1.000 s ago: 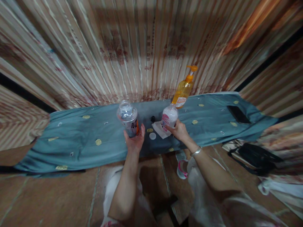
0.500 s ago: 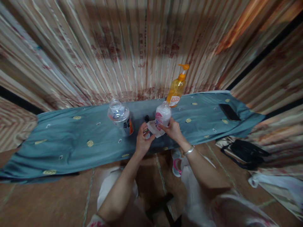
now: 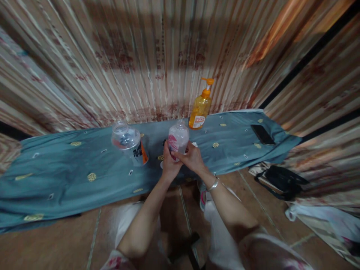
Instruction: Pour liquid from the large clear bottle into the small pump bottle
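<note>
A clear plastic bottle (image 3: pixel 181 134) with a pink print stands upright, its top without a cap, in front of me. My left hand (image 3: pixel 171 163) is wrapped round its lower left side. My right hand (image 3: pixel 193 157) closes on its lower right, the thumb laid across the front. A bit of white tissue (image 3: pixel 194 144) shows at the right fingers; how it is held is hidden. Beside the left hand lies a small pale round piece (image 3: pixel 162 164), partly covered. A small black thing (image 3: pixel 164 142) peeks out behind the left fingers.
On the patterned teal cloth (image 3: pixel 107 187) stand a large clear bottle (image 3: pixel 132 146) at left and an orange pump bottle (image 3: pixel 200 110) behind. A black phone (image 3: pixel 263 134) lies at right. A black bag (image 3: pixel 282 180) is on the floor; a curtain (image 3: pixel 146 56) hangs behind.
My left hand has moved from the tissue onto the bottle. The tissue is now mostly hidden, at the right fingers. The whole view has shifted, so things appear further left.
</note>
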`<state>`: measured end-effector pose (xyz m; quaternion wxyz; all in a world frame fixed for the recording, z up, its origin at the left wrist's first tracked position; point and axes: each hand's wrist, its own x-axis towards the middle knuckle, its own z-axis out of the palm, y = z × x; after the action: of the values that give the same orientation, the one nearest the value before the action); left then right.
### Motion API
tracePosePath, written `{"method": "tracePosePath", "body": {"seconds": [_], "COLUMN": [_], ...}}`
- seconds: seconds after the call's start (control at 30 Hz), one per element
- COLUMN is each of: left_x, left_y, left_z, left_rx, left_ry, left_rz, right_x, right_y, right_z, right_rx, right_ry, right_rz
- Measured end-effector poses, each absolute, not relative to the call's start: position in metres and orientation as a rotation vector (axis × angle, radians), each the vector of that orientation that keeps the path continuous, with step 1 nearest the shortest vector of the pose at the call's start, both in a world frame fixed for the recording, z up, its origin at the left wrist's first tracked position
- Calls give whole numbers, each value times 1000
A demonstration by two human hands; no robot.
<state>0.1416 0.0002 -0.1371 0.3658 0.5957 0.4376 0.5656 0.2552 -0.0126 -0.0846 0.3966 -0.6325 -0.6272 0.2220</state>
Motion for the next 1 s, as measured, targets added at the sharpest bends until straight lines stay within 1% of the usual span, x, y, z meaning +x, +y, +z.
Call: {"method": "tracePosePath", "body": {"seconds": [0.23, 0.37, 0.43, 0.5, 0.63, 0.7, 0.83, 1.0], "left_x": [130, 121, 115, 109, 98, 94, 89, 86], "left_y": [7, 10, 11, 12, 12, 12, 13, 16], "left_z": [-131, -131, -129, -128, -129, -130, -135, -143], "left_rx": [1344, 1296, 1277, 1252, 1251, 1247, 1262, 1312], "left_ry": [1158, 1131, 1199, 1259, 1280, 1288, 1322, 1358], "left_rz": [1533, 1542, 1535, 1549, 1573, 1568, 1573, 1576], "right_x": [245, 251, 263, 280, 313, 322, 325, 318], "right_y": [-13, -10, -4, 4, 19, 24, 29, 33], "right_z": [-76, -77, -84, -93, -109, -112, -113, -112], "right_rx": [-1554, -1293, -1222, -1332, -1854, -2037, -2207, -2144], "right_ry": [-1727, -1768, -1735, -1700, -1767, -1877, -2057, -2067], "right_rz": [638, 747, 731, 643, 287, 167, 169, 251]}}
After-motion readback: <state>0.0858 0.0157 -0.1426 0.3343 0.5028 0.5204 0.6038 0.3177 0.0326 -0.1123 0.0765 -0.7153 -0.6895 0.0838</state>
